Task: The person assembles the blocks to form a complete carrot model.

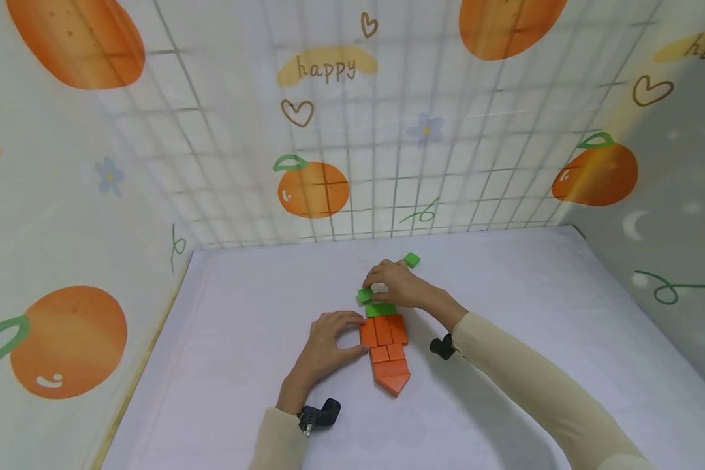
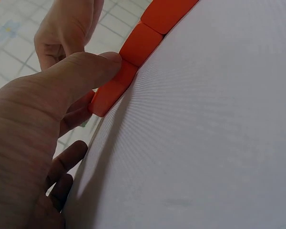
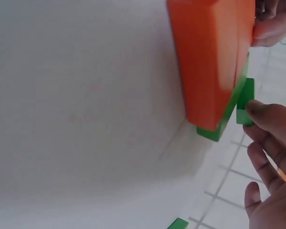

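Orange blocks [image 1: 383, 331] lie flat against each other on the white surface, in a shape that tapers to a point at the near end. A flat green block [image 1: 382, 309] sits along their far edge. My left hand [image 1: 323, 343] holds the left side of the orange group between thumb and forefinger, as the left wrist view shows with the thumb against an orange block [image 2: 128, 71]. Just beyond the flat green piece, my right hand [image 1: 399, 284] pinches a small green block [image 3: 246, 93] between thumb and forefinger. Its other fingers are spread loosely.
Another small green block [image 1: 412, 260] lies behind my right hand, toward the back of the white tabletop [image 1: 241, 365]. A patterned curtain [image 1: 376, 137] with printed oranges hangs behind and beside the table. Each wrist wears a small black camera [image 1: 323, 414].
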Tool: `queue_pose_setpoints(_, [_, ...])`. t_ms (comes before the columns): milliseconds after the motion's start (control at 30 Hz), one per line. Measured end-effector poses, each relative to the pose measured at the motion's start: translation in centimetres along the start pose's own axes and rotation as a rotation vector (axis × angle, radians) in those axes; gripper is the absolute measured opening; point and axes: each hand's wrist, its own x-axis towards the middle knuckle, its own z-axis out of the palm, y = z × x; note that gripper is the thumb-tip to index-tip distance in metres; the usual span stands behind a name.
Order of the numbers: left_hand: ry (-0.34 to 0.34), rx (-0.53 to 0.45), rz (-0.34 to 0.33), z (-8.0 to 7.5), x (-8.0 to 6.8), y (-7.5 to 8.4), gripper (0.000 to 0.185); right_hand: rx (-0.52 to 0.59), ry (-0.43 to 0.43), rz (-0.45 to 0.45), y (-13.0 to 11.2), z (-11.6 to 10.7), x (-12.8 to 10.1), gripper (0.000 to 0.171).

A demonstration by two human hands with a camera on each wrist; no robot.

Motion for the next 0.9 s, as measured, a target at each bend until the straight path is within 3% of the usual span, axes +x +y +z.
queue_pose_setpoints(167, [-0.018, -0.014, -0.029, 0.1, 0.0, 0.3, 0.049, 0.008, -0.055, 0.011, 0.0, 0.3, -0.1, 0.024])
queue_pose_setpoints(533, [-0.03, 0.033, -0.037, -0.3, 0.1, 0.1, 0.05, 0.039, -0.017, 0.01, 0.2, 0.6, -0.3, 0.023])
queue_pose_setpoints(900, [-0.038, 0.023, -0.044, -0.2, 0.1, 0.1, 0.05, 0.06, -0.047, -0.018, -0.1, 1.0, 0.8, 0.027])
